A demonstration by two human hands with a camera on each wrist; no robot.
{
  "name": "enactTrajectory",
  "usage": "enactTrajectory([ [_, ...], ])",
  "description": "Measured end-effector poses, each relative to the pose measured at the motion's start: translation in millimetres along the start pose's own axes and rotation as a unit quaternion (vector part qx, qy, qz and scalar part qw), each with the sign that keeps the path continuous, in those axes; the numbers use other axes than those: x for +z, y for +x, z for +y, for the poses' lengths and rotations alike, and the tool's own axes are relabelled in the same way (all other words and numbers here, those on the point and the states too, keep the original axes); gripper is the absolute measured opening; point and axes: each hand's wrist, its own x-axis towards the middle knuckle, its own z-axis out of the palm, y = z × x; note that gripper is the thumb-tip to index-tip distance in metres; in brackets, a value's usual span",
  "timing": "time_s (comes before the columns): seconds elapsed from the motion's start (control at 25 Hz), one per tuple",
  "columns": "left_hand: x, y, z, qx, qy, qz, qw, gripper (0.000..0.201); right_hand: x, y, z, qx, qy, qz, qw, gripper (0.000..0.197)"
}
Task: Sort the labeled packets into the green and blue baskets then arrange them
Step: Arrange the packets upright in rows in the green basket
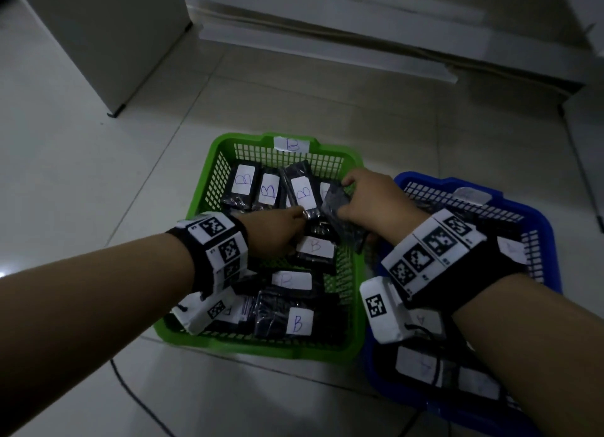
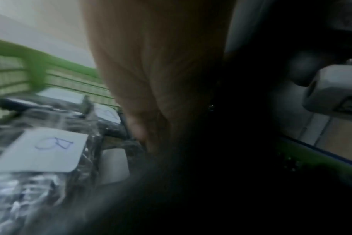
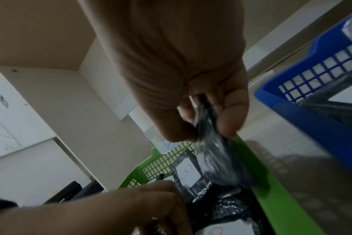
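Observation:
The green basket [image 1: 261, 346], tagged B, holds several dark packets with white B labels [image 1: 297, 322]. To its right the blue basket [image 1: 425, 179] holds more labelled packets [image 1: 421, 366]. My right hand [image 1: 345, 197] pinches a dark packet [image 1: 351, 230] by its top end between thumb and fingers. It hangs over the green basket's right side, label hidden; the right wrist view shows the same pinch [image 3: 205, 130] on the packet [image 3: 217, 159]. My left hand [image 1: 299, 214] reaches into the green basket, its fingertips at the lower end of a B packet [image 1: 304, 191]; its grip is largely hidden.
A white cabinet [image 1: 98, 38] stands at the back left and low white furniture [image 1: 359, 28] runs along the back. A thin black cable [image 1: 137, 400] lies on the tiled floor in front of the green basket. The two baskets sit side by side, touching.

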Motion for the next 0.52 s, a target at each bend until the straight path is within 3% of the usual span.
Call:
enactTrajectory([
  [0.12, -8, -7, -12, -0.026, 0.011, 0.081, 0.996, 0.039, 4, 10, -2, 0.016, 0.021, 0.115, 0.993, 0.036],
  [0.2, -10, -9, -15, -0.055, 0.054, 0.058, 0.995, 0.055, 15, 20, -7, -0.008, -0.014, 0.15, 0.988, 0.041],
  [0.24, -12, -8, -15, -0.053, 0.087, 0.023, 0.995, 0.062, 22, 25, -8, -0.028, -0.041, 0.131, 0.99, 0.043],
  [0.32, -11, -5, -18, -0.044, 0.131, -0.039, 0.99, 0.069, 37, 33, -8, -0.063, -0.082, 0.02, 0.994, 0.057],
  [0.4, -11, -3, -23, -0.051, 0.11, -0.05, 0.991, 0.072, 44, 35, -7, -0.082, -0.122, -0.094, 0.985, 0.079],
  [0.52, -13, -5, -26, -0.05, 0.119, -0.025, 0.991, 0.067, 48, 35, -1, -0.102, -0.22, -0.123, 0.962, 0.081],
])
